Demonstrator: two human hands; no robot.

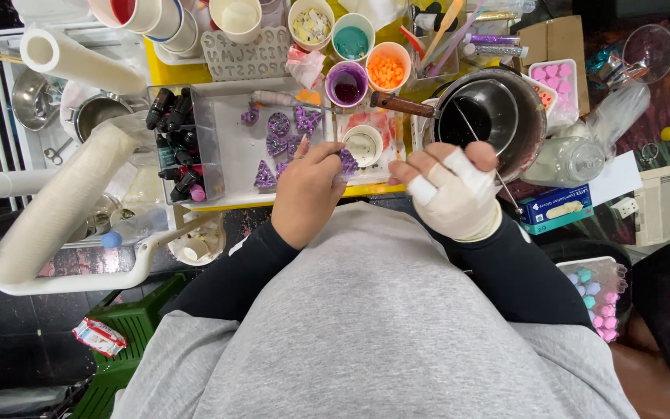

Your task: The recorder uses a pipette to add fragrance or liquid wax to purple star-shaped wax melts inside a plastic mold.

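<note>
Crowded with cups of colour, dropper bottles and moulds, the yellow craft table (166, 74) sits just ahead of a seated person in a grey top. Their left hand (305, 190) is closed in a pinch round a small purple glittery piece (348, 161), which pokes out just past the fingertips at the near edge of the white tray (234, 143). Beyond and to the left of that grip, several more purple glittery pieces (282, 136) lie already cast and laid out on the tray, so much of the making looks done, while the held one seems to be getting finishing attention. Directly ahead of the grip stands a small white cup (364, 144). The right hand (453, 190), bandaged in white tape, is curled round a thin metal rod (484, 151) that slants up toward a dark metal pot (494, 116); how tightly it is held cannot be told.
</note>
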